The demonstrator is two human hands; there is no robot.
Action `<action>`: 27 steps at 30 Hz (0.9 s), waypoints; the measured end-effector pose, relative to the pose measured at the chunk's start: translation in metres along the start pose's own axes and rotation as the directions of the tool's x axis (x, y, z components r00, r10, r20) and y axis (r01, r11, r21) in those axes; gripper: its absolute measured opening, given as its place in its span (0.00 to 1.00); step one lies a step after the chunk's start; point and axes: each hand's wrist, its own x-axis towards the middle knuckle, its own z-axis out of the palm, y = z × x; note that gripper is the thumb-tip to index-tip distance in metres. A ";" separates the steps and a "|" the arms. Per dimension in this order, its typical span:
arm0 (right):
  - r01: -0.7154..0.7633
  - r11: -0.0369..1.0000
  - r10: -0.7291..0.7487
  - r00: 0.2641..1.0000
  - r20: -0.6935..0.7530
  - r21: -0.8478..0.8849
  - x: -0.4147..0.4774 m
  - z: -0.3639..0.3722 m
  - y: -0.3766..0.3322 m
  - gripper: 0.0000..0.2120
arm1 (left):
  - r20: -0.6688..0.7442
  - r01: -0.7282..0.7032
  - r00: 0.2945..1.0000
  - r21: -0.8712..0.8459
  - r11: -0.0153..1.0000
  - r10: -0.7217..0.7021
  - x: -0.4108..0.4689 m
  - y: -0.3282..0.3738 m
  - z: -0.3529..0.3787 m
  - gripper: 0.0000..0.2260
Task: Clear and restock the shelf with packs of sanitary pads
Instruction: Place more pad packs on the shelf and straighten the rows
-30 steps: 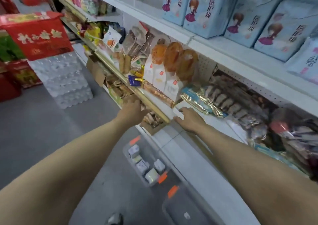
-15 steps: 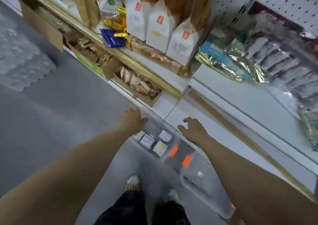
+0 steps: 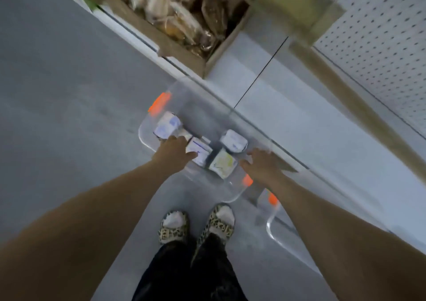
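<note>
1 wide-angle head camera looks almost straight down from standing height. The pair of leopard-print slippers (image 3: 173,229) sits at lower centre on the grey concrete floor (image 3: 57,116). The clear plastic bin with orange clips (image 3: 200,102) lies just ahead. The white bottom shelf (image 3: 288,121) crosses the upper right diagonally.
</note>
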 end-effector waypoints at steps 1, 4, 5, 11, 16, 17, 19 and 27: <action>0.011 1.000 -0.010 1.000 -0.007 0.008 0.022 0.010 0.004 0.24 | 0.008 -0.003 1.000 -0.015 1.000 0.003 0.020 -0.007 0.013 0.24; 0.036 0.999 -0.035 0.998 -0.046 0.040 0.081 0.034 0.010 0.30 | 0.057 -0.034 0.998 -0.073 0.997 0.038 0.075 -0.019 0.048 0.24; 0.055 0.998 -0.053 0.996 -0.067 0.039 0.099 0.041 0.011 0.33 | 0.080 -0.047 0.995 -0.088 0.995 0.054 0.090 -0.021 0.058 0.25; 0.172 0.981 -0.163 0.982 -0.100 0.087 0.177 0.077 0.024 0.42 | 0.120 -0.194 0.973 -0.045 0.980 0.198 0.169 -0.032 0.106 0.28; 0.247 0.957 -0.231 0.966 -0.118 0.153 0.212 0.102 0.040 0.47 | 0.147 -0.326 0.944 0.287 0.901 0.295 0.217 -0.032 0.118 0.36; 0.258 0.957 -0.240 0.961 -0.136 0.135 0.215 0.105 0.042 0.47 | 0.168 -0.336 0.941 0.378 0.863 0.294 0.223 -0.033 0.120 0.38; 0.244 0.966 -0.224 0.958 -0.181 0.092 0.221 0.109 0.042 0.49 | 0.205 -0.335 0.942 0.571 0.749 0.264 0.227 -0.033 0.124 0.44; 0.178 0.980 -0.140 0.936 -0.322 0.090 0.198 0.110 0.040 0.34 | 0.110 -0.255 0.965 0.599 0.759 0.238 0.201 -0.032 0.128 0.46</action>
